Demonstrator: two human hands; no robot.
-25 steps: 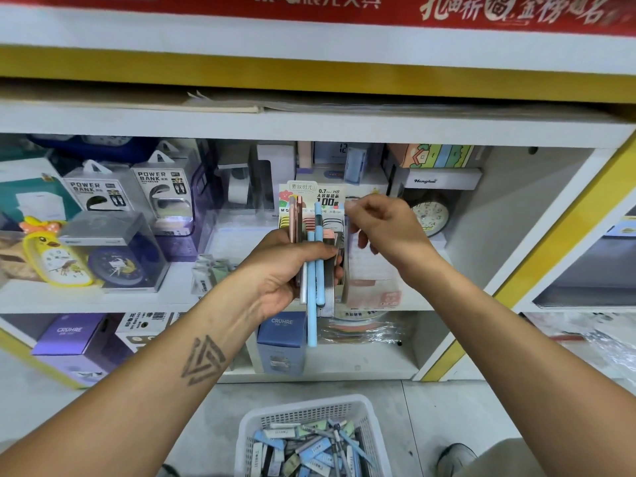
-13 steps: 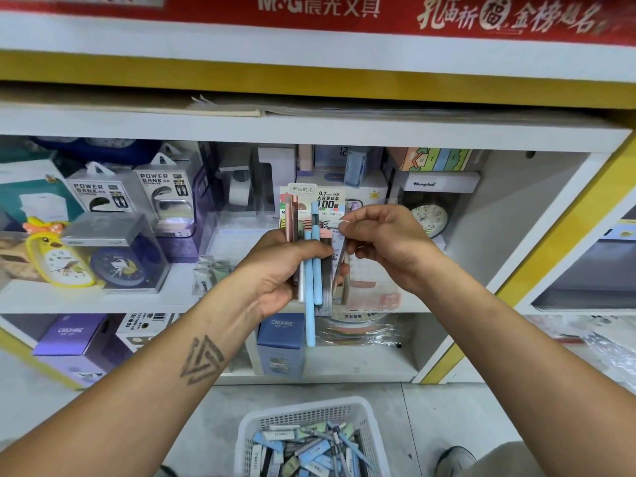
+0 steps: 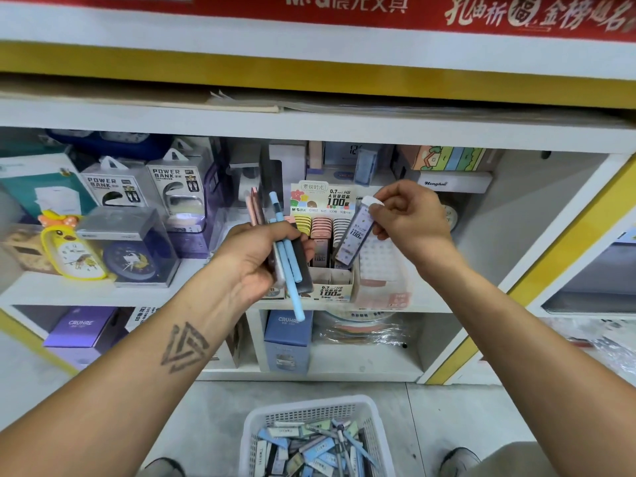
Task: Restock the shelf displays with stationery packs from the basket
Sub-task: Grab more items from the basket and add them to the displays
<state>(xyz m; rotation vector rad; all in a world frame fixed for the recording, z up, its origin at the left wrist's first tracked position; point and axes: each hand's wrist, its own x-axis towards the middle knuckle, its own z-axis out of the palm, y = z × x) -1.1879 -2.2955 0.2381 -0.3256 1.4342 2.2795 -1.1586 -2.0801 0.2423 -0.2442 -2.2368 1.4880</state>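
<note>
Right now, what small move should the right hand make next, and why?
Probably lower the lead case into the display box: the right hand holds it tilted, its bottom end at the box's right slot, while the left hand grips spare packs.

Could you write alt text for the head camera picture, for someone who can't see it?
The right hand lowers a slim lead pack into a display box on a shop shelf, while the left hand grips a bundle of pens and packs. Below on the floor stands a white basket of more packs.
</note>
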